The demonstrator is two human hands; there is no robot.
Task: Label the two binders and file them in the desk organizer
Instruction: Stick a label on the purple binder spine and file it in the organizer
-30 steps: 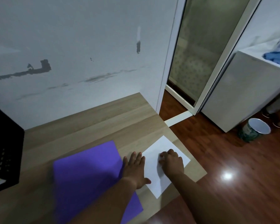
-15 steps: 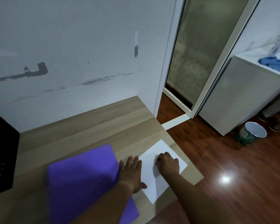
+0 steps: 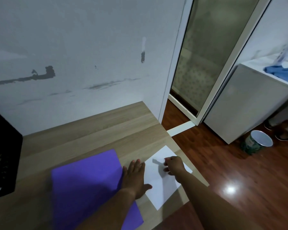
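A purple binder (image 3: 86, 183) lies flat on the wooden desk (image 3: 106, 130), partly under my left forearm. To its right a white label sheet (image 3: 160, 188) rests near the desk's right edge. My left hand (image 3: 135, 176) lies flat, fingers straight, its thumb side on the sheet's left edge. My right hand (image 3: 175, 165) hovers just above the sheet, fingers pinched on what looks like a small white label (image 3: 159, 161) that casts a shadow on the sheet. The black desk organizer (image 3: 3, 155) stands at the far left. A second binder is not in view.
The desk's back meets a scuffed white wall (image 3: 73, 63). Past the right edge the floor is dark wood, with a glass door (image 3: 206, 55), a white cabinet (image 3: 239, 105) and a small bin (image 3: 256, 143).
My right hand has risen off the sheet and drawn a small white piece up with it. My left hand stays flat in place. The view has drifted slightly.
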